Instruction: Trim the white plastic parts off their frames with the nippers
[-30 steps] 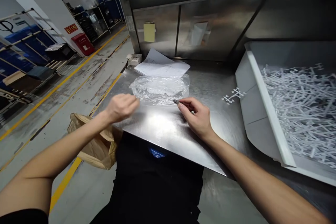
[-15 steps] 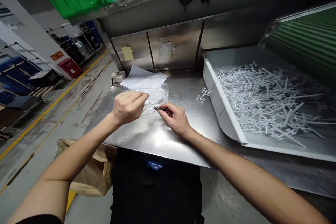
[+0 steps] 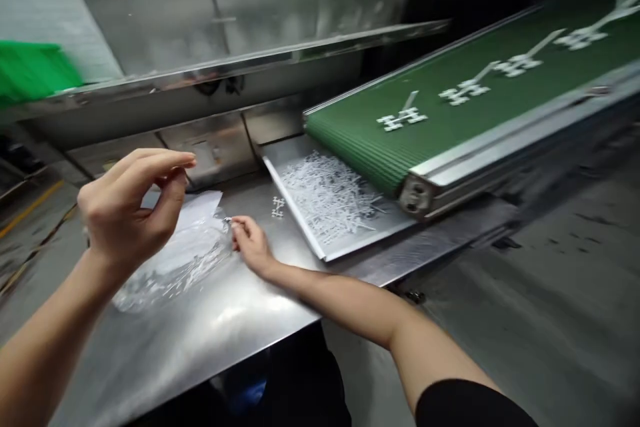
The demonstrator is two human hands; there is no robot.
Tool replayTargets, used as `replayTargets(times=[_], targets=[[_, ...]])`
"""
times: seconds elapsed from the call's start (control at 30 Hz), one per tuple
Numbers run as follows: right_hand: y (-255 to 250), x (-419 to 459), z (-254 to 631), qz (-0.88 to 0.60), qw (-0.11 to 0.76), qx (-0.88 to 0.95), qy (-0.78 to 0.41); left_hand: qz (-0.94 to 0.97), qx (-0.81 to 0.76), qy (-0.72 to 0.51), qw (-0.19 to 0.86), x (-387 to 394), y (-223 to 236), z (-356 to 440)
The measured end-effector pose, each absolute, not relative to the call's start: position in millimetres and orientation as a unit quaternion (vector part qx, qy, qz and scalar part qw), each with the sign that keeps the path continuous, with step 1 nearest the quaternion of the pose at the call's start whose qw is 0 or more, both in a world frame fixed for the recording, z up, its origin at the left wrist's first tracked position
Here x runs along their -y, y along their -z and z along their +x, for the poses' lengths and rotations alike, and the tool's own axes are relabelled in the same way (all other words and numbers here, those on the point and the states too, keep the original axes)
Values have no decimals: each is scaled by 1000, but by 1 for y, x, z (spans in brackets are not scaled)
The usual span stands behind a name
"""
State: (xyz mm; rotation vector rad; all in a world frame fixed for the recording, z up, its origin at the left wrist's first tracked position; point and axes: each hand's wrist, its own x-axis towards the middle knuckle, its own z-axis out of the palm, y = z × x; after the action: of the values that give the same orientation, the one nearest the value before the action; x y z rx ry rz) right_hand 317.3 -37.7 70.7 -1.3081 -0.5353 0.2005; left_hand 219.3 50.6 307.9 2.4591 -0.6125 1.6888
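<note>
Plenty is changing: the left hand is lifting away, loosely curled, contents unclear; the right hand is pinching probably a metal tool beside the plastic bag on the surface; the green conveyor is swinging into view, revealing more white pieces.

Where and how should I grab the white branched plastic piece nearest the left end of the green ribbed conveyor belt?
I'd probably pinch the thin straight stem of the white branched plastic piece from above. The stem juts clear of the two H-shaped ends, and no other piece touches or covers it on the green ribbed conveyor belt. Whether it stands off the belt is unclear.
</note>
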Motion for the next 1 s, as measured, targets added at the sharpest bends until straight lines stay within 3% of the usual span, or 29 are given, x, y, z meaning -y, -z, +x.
replayTargets(times=[0.37, 0.53, 0.63, 0.77, 1.0], targets=[[-70, 39, 324, -595, 759, 242, -107, 794, 434, -404, -134, 144, -359, 396], [-78, 45, 321, -602, 749, 248, -121, 814, 418, -348, -206, 193, -346, 460], [-81, 47, 319, -599, 750, 250, -128, 844, 390, -322, -178, 192, -342, 477], [-78, 46, 320, -588, 755, 252, -139, 858, 364, -350, -94, 158, -351, 453], [-70, 34, 322, -552, 775, 242, -190, 881, 238, -408, -23, 41, -323, 300]])
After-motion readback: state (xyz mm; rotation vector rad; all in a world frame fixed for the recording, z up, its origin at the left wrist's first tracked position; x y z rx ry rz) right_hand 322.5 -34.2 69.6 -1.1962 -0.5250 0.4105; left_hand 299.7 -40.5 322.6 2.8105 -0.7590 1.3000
